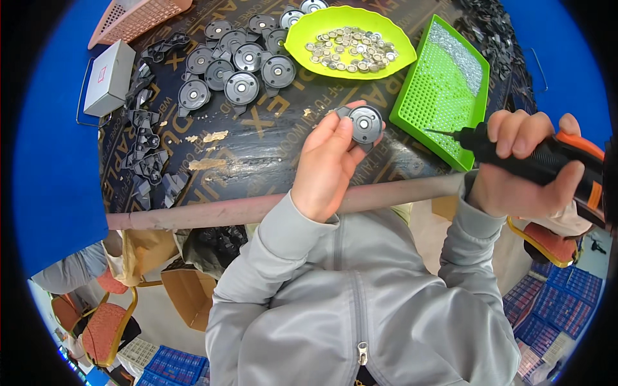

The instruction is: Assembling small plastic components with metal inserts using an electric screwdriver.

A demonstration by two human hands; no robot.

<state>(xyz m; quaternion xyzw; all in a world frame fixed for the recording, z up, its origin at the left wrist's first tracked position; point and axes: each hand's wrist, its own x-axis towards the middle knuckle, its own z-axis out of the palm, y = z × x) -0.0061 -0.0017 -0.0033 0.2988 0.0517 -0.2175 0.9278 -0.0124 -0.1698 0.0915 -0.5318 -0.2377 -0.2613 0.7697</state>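
From my remote view, I see the left hand (325,154) pinching a round dark-grey part (367,123) above the black table (257,161), thumb against its rim. My right hand (501,184) wraps firmly around a black-and-orange power screwdriver (524,166), its tip before the green tray (402,119), apart from the part.

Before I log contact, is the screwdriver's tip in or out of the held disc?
Out: a visible gap separates the screwdriver tip from the dark disc.
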